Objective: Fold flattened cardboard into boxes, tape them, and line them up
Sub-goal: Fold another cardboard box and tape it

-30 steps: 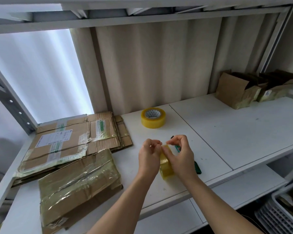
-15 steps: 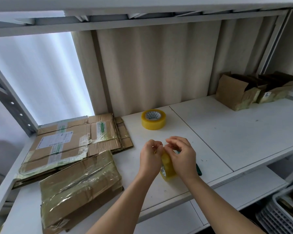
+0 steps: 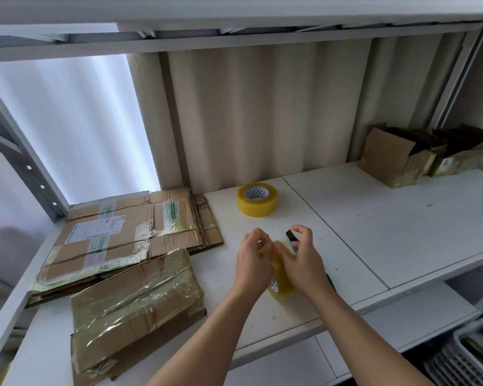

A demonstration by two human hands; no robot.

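Note:
A yellowish tape roll [image 3: 281, 282] stands on edge between my two hands above the white shelf [image 3: 374, 227]. My left hand [image 3: 253, 263] grips its left side, fingers curled at the top edge. My right hand [image 3: 304, 263] holds its right side, thumb and fingers raised over the rim. Flattened cardboard [image 3: 129, 238] lies stacked at the left, with a tape-covered flat piece [image 3: 134, 310] in front of it. Two folded boxes [image 3: 396, 157] [image 3: 457, 151] stand at the far right, flaps open.
A second, fuller tape roll [image 3: 257, 199] lies flat behind my hands. A dark green tool [image 3: 329, 280] lies on the shelf, mostly hidden under my right hand. A lower shelf [image 3: 402, 319] and a white plastic basket [image 3: 463, 358] sit at the bottom right.
My right hand's fingers have lifted off the roll's top edge and spread a little. The roll has tilted slightly lower between my hands. The camera has shifted a bit.

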